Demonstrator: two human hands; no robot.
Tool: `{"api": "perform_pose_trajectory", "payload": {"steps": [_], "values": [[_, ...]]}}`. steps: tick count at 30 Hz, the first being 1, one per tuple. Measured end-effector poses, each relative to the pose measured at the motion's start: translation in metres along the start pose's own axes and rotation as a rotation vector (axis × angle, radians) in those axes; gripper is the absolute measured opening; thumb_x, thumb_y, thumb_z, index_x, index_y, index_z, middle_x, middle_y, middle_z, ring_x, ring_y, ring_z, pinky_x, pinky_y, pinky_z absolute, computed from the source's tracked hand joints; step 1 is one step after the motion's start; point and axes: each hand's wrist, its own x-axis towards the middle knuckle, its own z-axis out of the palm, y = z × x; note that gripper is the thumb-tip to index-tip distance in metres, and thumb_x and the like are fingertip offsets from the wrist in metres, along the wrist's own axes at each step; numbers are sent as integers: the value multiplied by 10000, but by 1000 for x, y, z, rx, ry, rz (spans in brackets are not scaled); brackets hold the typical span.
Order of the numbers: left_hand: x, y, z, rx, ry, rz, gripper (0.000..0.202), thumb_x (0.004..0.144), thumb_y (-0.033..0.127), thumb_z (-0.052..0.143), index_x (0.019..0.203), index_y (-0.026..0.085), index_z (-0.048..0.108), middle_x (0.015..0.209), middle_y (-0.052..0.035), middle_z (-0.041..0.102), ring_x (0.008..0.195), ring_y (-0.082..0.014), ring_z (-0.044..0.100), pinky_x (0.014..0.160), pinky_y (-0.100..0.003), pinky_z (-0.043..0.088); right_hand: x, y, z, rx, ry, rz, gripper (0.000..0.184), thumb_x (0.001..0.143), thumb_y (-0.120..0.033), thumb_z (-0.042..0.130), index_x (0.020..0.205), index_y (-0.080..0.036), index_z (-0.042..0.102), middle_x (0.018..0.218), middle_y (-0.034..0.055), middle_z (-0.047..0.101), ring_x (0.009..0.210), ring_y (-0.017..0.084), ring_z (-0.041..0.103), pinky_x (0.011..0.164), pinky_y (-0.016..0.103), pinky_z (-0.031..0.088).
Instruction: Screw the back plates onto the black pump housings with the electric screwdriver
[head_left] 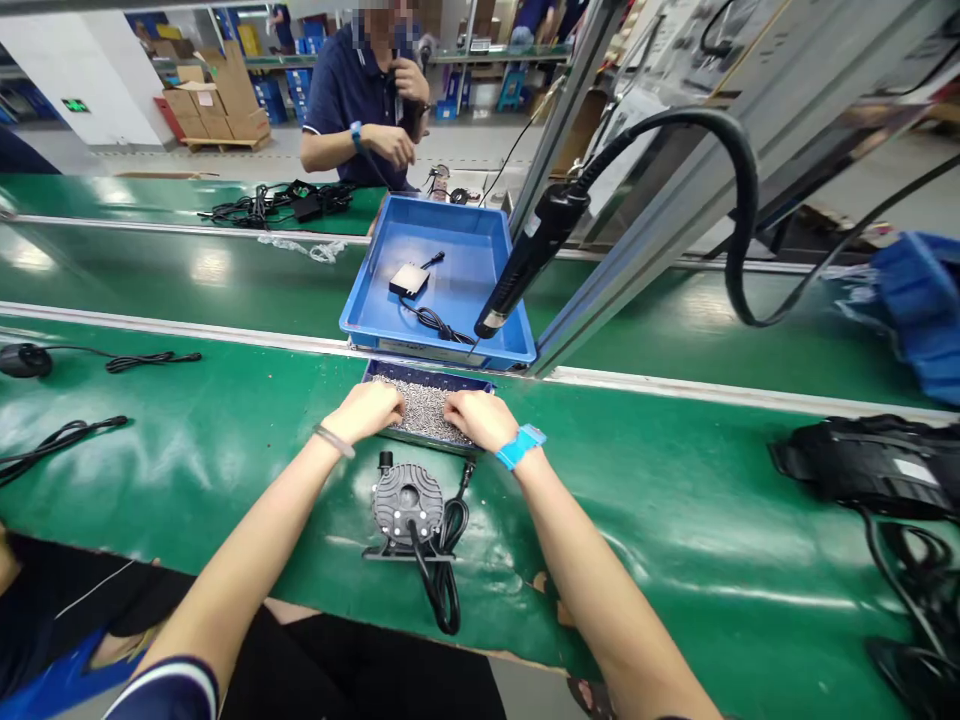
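Note:
A shallow blue bin (431, 379) full of small silvery metal pieces (426, 405), which look like screws, lies on the green bench. My left hand (371, 408) reaches over its left side, fingers curled together at the pieces. Over the right side, my right hand (484, 417) is likewise closed, fingertips down among them. What either hand pinches is hidden. Nearer to me, between my forearms, stands a round grey ribbed pump-like device (409, 500) with bolts on its face and a coiled black cable (450, 590).
Behind the bin, a blue tray (442, 212) holds a small boxy adapter (410, 280) with a cable. A black electric screwdriver (531, 258) hangs above it, beside a metal post (630, 240). Black cabled devices (877, 465) lie right, cables (67, 437) left. A co-worker (360, 110) stands opposite.

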Motion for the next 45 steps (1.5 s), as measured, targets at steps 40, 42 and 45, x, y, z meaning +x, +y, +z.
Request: {"api": "perform_pose_trajectory", "payload": {"steps": [40, 42, 45], "values": [[-133, 56, 39, -1266, 601, -164, 116, 804, 296, 858, 783, 185, 833, 770, -68, 791, 689, -150, 732, 625, -197, 588, -128, -25, 55, 1665, 454, -241, 57, 921, -182, 723, 899, -233, 736, 793, 22, 756, 596, 99, 707, 588, 159, 596], [-132, 59, 38, -1194, 623, -102, 105, 847, 286, 824, 798, 195, 839, 762, -67, 793, 692, -155, 736, 636, -208, 590, -123, -27, 57, 1680, 465, -231, 69, 914, -183, 732, 918, -247, 758, 805, 26, 761, 605, 107, 715, 590, 165, 606], [-131, 63, 33, -1100, 682, 5, 116, 903, 247, 766, 819, 197, 828, 754, -60, 791, 692, -160, 737, 659, -233, 602, -116, -28, 59, 1692, 512, -217, 55, 902, -197, 747, 901, -249, 767, 805, 31, 748, 615, 114, 707, 578, 176, 610]]}}
